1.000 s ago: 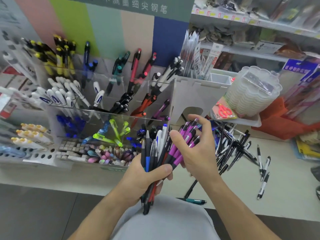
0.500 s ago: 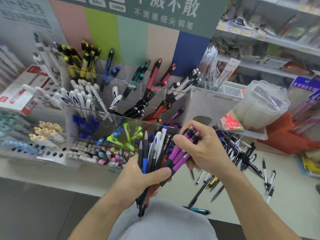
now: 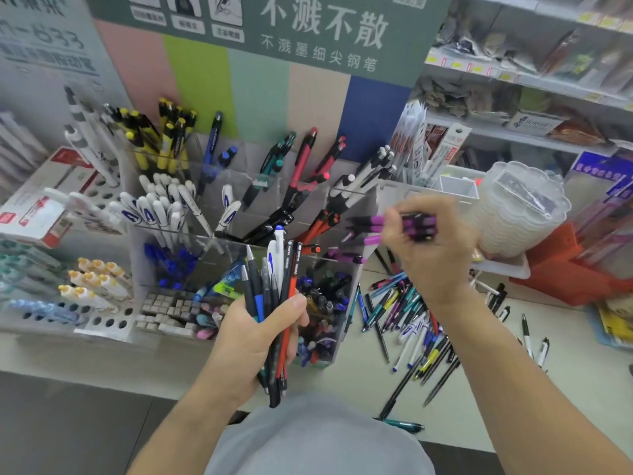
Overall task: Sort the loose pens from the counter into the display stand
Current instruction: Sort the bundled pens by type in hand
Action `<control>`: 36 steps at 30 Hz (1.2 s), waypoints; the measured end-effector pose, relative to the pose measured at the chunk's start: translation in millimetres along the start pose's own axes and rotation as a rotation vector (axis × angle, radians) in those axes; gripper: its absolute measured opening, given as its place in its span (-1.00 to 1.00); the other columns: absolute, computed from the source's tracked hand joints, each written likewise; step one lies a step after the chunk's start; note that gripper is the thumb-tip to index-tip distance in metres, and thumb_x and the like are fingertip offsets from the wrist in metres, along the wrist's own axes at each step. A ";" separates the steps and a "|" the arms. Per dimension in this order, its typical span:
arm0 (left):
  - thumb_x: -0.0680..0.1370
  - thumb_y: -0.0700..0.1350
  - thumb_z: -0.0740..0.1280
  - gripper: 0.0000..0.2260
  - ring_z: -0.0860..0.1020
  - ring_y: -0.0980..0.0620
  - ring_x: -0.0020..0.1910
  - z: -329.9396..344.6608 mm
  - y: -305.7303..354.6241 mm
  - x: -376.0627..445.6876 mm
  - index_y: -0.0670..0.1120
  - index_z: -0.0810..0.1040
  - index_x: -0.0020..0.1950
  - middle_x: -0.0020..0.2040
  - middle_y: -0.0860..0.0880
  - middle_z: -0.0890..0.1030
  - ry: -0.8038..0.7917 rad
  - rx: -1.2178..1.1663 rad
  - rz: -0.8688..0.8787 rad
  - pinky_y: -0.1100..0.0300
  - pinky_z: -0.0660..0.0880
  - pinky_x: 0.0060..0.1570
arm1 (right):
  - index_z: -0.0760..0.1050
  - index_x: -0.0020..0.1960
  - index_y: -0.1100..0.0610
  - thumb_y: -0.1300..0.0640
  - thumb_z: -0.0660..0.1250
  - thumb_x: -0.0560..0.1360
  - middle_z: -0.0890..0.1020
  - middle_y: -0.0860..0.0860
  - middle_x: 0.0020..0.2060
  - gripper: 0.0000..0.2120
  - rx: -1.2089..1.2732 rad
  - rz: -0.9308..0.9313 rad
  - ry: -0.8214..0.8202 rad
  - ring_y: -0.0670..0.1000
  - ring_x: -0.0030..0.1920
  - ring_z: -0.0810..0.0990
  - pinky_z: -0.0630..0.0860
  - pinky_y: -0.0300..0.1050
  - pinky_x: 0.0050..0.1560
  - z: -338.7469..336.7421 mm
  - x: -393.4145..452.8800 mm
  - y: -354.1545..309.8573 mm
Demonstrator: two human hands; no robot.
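My left hand (image 3: 253, 341) grips an upright bundle of mixed pens (image 3: 274, 286), black, blue, white and red, in front of the clear display stand (image 3: 346, 323). My right hand (image 3: 428, 248) holds a small bunch of purple pens (image 3: 376, 228) sideways, blurred, at the stand's right edge beside a compartment with purple pens (image 3: 342, 257). A heap of loose pens (image 3: 407, 320) lies on the counter under my right forearm.
The stand's compartments hold yellow, blue, teal, red, white and black pens. A stack of clear plastic tubs (image 3: 520, 210) sits to the right on a white tray, an orange box (image 3: 568, 269) behind it. More pens (image 3: 527, 337) lie scattered at the right. One teal pen (image 3: 404, 425) lies at the counter's front edge.
My right hand has pulled the purple pens out of the left hand's bundle and carried them up and right toward the stand. The left hand has kept the rest.
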State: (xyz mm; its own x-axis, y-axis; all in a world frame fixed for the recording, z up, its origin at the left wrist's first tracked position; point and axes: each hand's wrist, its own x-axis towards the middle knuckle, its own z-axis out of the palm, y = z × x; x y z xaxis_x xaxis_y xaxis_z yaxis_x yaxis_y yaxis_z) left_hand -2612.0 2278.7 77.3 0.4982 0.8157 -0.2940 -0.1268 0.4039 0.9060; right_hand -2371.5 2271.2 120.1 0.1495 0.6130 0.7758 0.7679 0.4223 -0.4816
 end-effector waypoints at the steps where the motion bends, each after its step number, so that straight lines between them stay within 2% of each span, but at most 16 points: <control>1: 0.52 -0.04 0.46 -0.69 0.38 -0.08 -0.57 0.6 -0.1 0.1 -0.28 0.54 -0.18 -0.48 -0.19 0.46 0.002 -0.006 -0.001 0.16 0.39 -0.51 | 0.47 -0.06 0.24 0.28 0.43 0.53 0.62 0.03 -0.31 -0.87 -0.028 -0.084 -0.067 -0.08 -0.35 0.60 0.52 -0.30 -0.33 2.2 -3.2 6.1; 2: 0.52 -0.05 0.46 -0.70 0.38 -0.08 -0.57 1.2 -0.5 0.2 -0.28 0.54 -0.17 -0.47 -0.17 0.47 0.006 -0.008 -0.004 0.16 0.40 -0.51 | 0.50 -0.08 0.26 0.28 0.45 0.51 0.63 0.11 -0.31 -0.88 -0.058 -0.152 -0.133 0.01 -0.36 0.60 0.55 -0.20 -0.33 4.4 -6.3 11.6; 4: 0.51 -0.03 0.47 -0.70 0.39 -0.07 -0.56 1.5 -1.3 0.4 -0.26 0.55 -0.18 -0.46 -0.17 0.47 0.012 -0.005 -0.012 0.16 0.41 -0.49 | 0.56 -0.12 0.30 0.26 0.48 0.50 0.64 0.13 -0.29 -0.87 -0.103 -0.195 -0.232 0.07 -0.31 0.62 0.57 -0.07 -0.30 8.7 -11.8 18.9; 7: 0.45 0.03 0.46 -0.68 0.40 -0.08 -0.55 1.4 -3.0 1.5 -0.24 0.56 -0.22 -0.46 -0.23 0.44 0.027 0.000 -0.020 0.14 0.42 -0.46 | 0.58 -0.11 0.30 0.18 0.45 0.54 0.65 0.09 -0.23 -0.83 -0.149 -0.105 -0.290 0.06 -0.26 0.62 0.59 -0.02 -0.27 17.2 -23.4 19.7; 10: 0.44 0.06 0.45 -0.65 0.39 -0.09 -0.53 3.3 -4.0 2.7 -0.24 0.54 -0.22 -0.45 -0.24 0.44 0.026 -0.003 -0.020 0.12 0.42 -0.44 | 0.56 -0.01 0.23 0.06 0.33 0.62 0.61 0.05 -0.12 -0.78 -0.214 0.070 -0.314 0.02 -0.24 0.57 0.57 -0.06 -0.24 27.3 -28.6 6.1; 12: 0.45 0.05 0.45 -0.66 0.38 -0.10 -0.52 5.6 -3.2 3.1 -0.24 0.53 -0.21 -0.45 -0.24 0.43 0.023 -0.016 -0.025 0.12 0.42 -0.42 | 0.54 0.12 0.21 0.01 0.32 0.62 0.55 0.05 0.02 -0.75 -0.219 0.220 -0.278 -0.09 -0.15 0.51 0.52 -0.30 -0.13 32.9 -31.3 -7.6; 14: 0.48 0.04 0.43 -0.67 0.38 -0.10 -0.51 7.7 -1.5 2.7 -0.23 0.52 -0.21 -0.44 -0.24 0.43 0.021 -0.034 -0.041 0.11 0.43 -0.42 | 0.51 0.19 0.22 0.05 0.42 0.56 0.48 0.08 0.06 -0.68 -0.176 0.304 -0.184 -0.18 -0.17 0.45 0.42 -0.49 -0.07 35.7 -36.3 -17.6; 16: 0.49 0.05 0.41 -0.69 0.38 -0.10 -0.50 9.7 0.5 1.7 -0.20 0.52 -0.22 -0.44 -0.24 0.44 0.009 -0.060 -0.065 0.12 0.43 -0.42 | 0.56 0.11 0.25 0.10 0.50 0.50 0.47 0.09 0.02 -0.71 -0.126 0.288 -0.127 -0.20 -0.21 0.44 0.43 -0.45 -0.10 35.5 -42.5 -19.4; 19: 0.48 0.06 0.40 -0.69 0.39 -0.10 -0.47 13.3 3.7 -1.5 -0.19 0.54 -0.21 -0.42 -0.22 0.45 -0.033 -0.138 -0.115 0.13 0.44 -0.42 | 0.62 -0.01 0.28 0.22 0.54 0.46 0.48 0.07 -0.05 -0.81 -0.068 0.231 -0.099 -0.12 -0.25 0.49 0.52 -0.31 -0.16 30.5 -46.7 -15.8; 21: 0.45 0.05 0.42 -0.73 0.44 -0.09 -0.42 16.5 5.7 -4.2 -0.16 0.59 -0.19 -0.36 -0.20 0.49 -0.079 -0.210 -0.154 0.13 0.48 -0.39 | 0.62 0.01 0.29 0.29 0.56 0.44 0.49 0.08 -0.08 -0.80 -0.093 0.233 -0.030 -0.06 -0.29 0.51 0.52 -0.31 -0.15 29.4 -41.5 -11.8; 24: 0.42 0.03 0.51 -0.81 0.53 -0.08 -0.31 20.1 4.6 -7.1 -0.08 0.67 -0.12 -0.24 -0.15 0.56 -0.157 -0.299 -0.188 0.08 0.55 -0.27 | 0.63 -0.06 0.28 0.29 0.55 0.45 0.50 0.05 -0.10 -0.87 -0.114 0.285 0.009 -0.08 -0.29 0.50 0.50 -0.32 -0.17 32.2 -28.8 -7.0; 28: 0.35 0.01 0.62 -0.62 0.56 -0.11 -0.28 21.6 0.7 -8.7 -0.14 0.65 0.05 -0.13 -0.17 0.57 -0.256 -0.393 -0.213 0.03 0.56 -0.26 | 0.63 -0.01 0.28 0.26 0.41 0.56 0.54 0.08 -0.11 -0.93 -0.042 0.261 0.033 -0.06 -0.24 0.50 0.48 -0.29 -0.20 24.9 -29.3 -30.4; 30: 0.38 0.05 0.60 -0.64 0.56 -0.09 -0.32 21.2 0.8 -10.1 -0.15 0.64 0.01 -0.16 -0.18 0.57 -0.302 -0.317 -0.214 0.08 0.55 -0.30 | 0.61 0.12 0.17 0.15 0.39 0.58 0.57 0.04 -0.09 -0.85 0.140 0.419 -0.124 -0.03 -0.23 0.55 0.51 -0.21 -0.20 17.2 -34.1 -45.9; 32: 0.39 0.10 0.58 -0.64 0.54 -0.08 -0.35 21.7 0.2 -10.8 -0.15 0.64 -0.05 -0.22 -0.19 0.57 -0.343 -0.215 -0.215 0.11 0.54 -0.32 | 0.58 0.24 0.02 -0.02 0.40 0.56 0.63 -0.02 -0.05 -0.72 0.317 0.658 -0.436 0.02 -0.21 0.62 0.60 -0.08 -0.16 12.3 -36.4 -49.2; 33: 0.38 0.11 0.59 -0.64 0.54 -0.08 -0.36 22.4 -0.5 -11.4 -0.14 0.64 -0.08 -0.23 -0.18 0.56 -0.350 -0.194 -0.211 0.11 0.53 -0.33 | 0.59 0.24 -0.01 -0.05 0.42 0.54 0.67 -0.01 -0.05 -0.71 0.390 0.734 -0.529 0.04 -0.19 0.65 0.61 -0.03 -0.16 10.2 -37.4 -45.9; 36: 0.35 0.09 0.61 -0.66 0.54 -0.04 -0.40 24.7 -1.1 -12.2 -0.12 0.65 -0.09 -0.20 -0.14 0.58 -0.341 -0.220 -0.197 0.15 0.51 -0.40 | 0.62 0.20 0.09 0.05 0.52 0.47 0.69 0.18 -0.07 -0.67 0.588 0.874 -0.510 0.00 -0.22 0.64 0.54 -0.18 -0.24 0.9 -36.7 -34.4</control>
State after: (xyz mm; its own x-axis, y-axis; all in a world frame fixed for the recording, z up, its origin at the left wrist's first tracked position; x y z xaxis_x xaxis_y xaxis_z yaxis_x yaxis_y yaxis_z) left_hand -2596.7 2258.1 87.4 0.7809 0.5461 -0.3034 -0.1621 0.6462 0.7458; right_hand -2404.0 2234.7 107.8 0.1139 0.9883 -0.1016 0.1013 -0.1133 -0.9884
